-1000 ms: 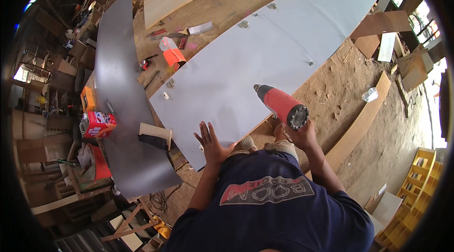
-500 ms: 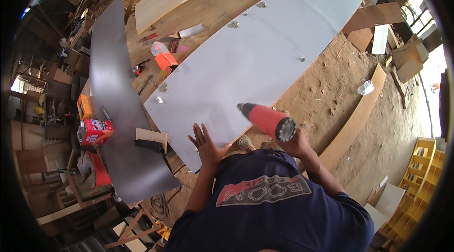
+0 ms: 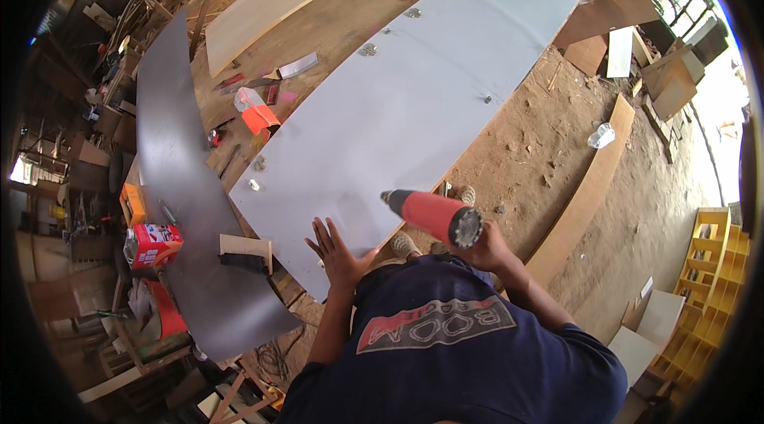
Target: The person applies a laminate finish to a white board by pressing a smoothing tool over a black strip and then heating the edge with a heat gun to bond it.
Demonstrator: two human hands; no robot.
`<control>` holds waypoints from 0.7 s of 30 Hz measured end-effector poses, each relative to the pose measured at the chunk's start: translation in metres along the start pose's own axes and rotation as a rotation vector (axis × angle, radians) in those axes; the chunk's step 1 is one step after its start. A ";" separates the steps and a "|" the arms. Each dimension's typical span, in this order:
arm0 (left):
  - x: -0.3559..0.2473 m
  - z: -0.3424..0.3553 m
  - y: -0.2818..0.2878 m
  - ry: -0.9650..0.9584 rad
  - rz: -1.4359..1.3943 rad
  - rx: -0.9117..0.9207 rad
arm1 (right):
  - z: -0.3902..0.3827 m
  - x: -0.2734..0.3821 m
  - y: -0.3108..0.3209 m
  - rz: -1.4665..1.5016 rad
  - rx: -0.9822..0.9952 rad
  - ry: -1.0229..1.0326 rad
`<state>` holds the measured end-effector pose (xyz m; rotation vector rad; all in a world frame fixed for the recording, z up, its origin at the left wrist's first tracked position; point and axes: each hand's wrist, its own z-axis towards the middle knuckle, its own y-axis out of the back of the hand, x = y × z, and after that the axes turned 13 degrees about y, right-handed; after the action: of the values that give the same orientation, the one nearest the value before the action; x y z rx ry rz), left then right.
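A long pale grey panel point(image 3: 422, 106) lies at an angle in front of me. My left hand point(image 3: 341, 262) rests flat on its near end, fingers spread, close to the edge. In my right hand point(image 3: 489, 249) is a red and black heat gun point(image 3: 430, 215), its body tilted toward me. The narrow dark nozzle points left, over the panel and apart from my left hand. The gun's body hides its grip and most of my right fingers.
A dark glossy curved sheet point(image 3: 179, 145) stretches along the left, bearing a red tin point(image 3: 155, 245) and a wooden-backed brush-like block point(image 3: 247, 253). An orange-and-white packet point(image 3: 255, 112) and tools lie beyond the panel. At right, a brown strip point(image 3: 585, 201) rests on sandy ground beside a yellow shelf point(image 3: 712, 289).
The whole scene has shifted slightly left in view. My left hand stays flat on the panel, and the heat gun keeps nearly the same place over it.
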<state>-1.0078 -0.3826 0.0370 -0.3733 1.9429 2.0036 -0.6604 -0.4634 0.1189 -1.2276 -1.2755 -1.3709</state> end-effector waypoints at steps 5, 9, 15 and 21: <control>0.003 -0.001 0.000 0.008 0.009 0.006 | 0.023 0.023 -0.013 -0.141 0.123 0.188; 0.003 0.001 0.003 0.035 0.011 0.030 | 0.054 0.013 -0.011 -0.294 0.012 0.229; 0.011 -0.004 0.005 0.043 0.002 0.010 | 0.115 0.029 0.001 -0.422 -0.153 0.146; 0.036 -0.001 0.023 0.105 0.032 -0.108 | 0.149 0.038 -0.021 -0.300 -0.102 0.060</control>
<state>-1.0502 -0.3821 0.0433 -0.4856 1.9173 2.1552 -0.6718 -0.3122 0.1524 -1.0839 -1.4036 -1.6920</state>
